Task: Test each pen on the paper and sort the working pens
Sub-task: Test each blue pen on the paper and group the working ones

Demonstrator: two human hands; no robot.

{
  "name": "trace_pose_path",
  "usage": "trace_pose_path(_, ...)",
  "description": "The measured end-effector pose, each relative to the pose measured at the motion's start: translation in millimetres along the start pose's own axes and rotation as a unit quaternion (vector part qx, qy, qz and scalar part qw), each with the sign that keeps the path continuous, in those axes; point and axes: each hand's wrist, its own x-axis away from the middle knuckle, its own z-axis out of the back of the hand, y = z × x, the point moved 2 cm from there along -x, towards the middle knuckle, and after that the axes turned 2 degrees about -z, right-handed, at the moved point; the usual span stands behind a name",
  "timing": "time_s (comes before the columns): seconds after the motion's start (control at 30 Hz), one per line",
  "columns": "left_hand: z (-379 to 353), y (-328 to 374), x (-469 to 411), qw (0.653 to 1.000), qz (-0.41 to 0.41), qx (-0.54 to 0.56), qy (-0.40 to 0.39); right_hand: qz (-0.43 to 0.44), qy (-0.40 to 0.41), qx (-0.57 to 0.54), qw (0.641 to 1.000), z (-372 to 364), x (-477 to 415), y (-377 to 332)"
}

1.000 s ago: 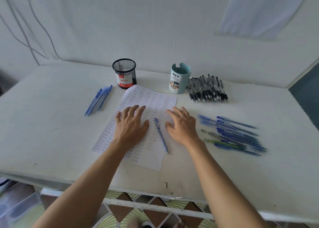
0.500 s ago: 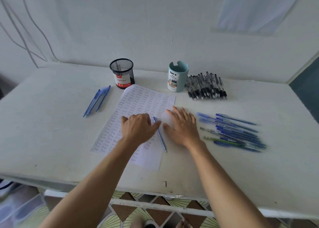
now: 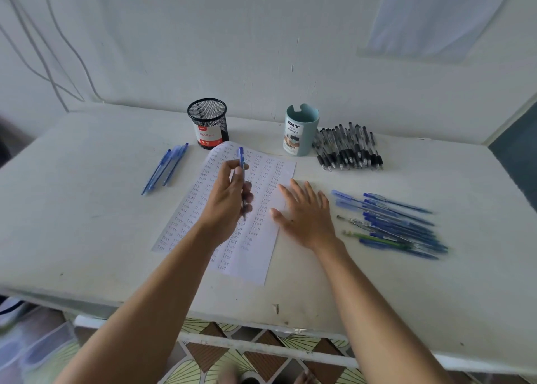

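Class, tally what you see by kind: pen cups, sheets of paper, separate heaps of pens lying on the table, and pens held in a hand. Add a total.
Pen cups: 2 (black mesh cup, teal cup)
Sheets of paper: 1
Heaps of pens: 3 (blue heap at left, black heap, mostly blue heap at right)
Pens held: 1 (blue pen, in the left hand)
Total: 7

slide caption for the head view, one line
Left hand grips a blue plastic pen above white scribbled paper; right hand rests open.
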Motion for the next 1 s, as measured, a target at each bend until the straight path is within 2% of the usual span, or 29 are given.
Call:
trace_pose_path(0.17, 5.4, 1.3, 3.0, 0.988, 0.017, 0.139, -0.06, 0.003, -0.003, 0.002, 1.0, -0.5, 2.2, -2.2)
trace_pose_path(0.37, 17.0, 0.7, 6.9, 0.977, -0.029, 0.209, -0.02, 0.021, -0.008, 0.011, 1.0, 3.1, 5.0, -5.0)
trace_pose_path(0.47, 24.8, -3.5, 10.4, 0.975, -0.033, 0.218, 0.003, 0.03, -0.018, 0.008, 0.999, 3.3, 4.5, -4.0)
trace_pose_path(0.6, 33.1, -9.0, 16.4, 0.953, -0.018, 0.303, 0.002, 0.034, -0.023, 0.012, 0.999, 3.3, 4.1, -3.9)
trace_pose_path(0.83, 47.8, -30.0, 21.0, 0.993, -0.052, 0.099, -0.025, 0.01, -0.002, 0.005, 1.0, 2.0, 3.7, -7.3)
trace_pose_path(1.0, 59.3, -36.0, 30.2, 0.991, -0.077, -0.108, -0.008, 0.004, -0.01, 0.012, 1.0, 1.4, 1.4, -6.4)
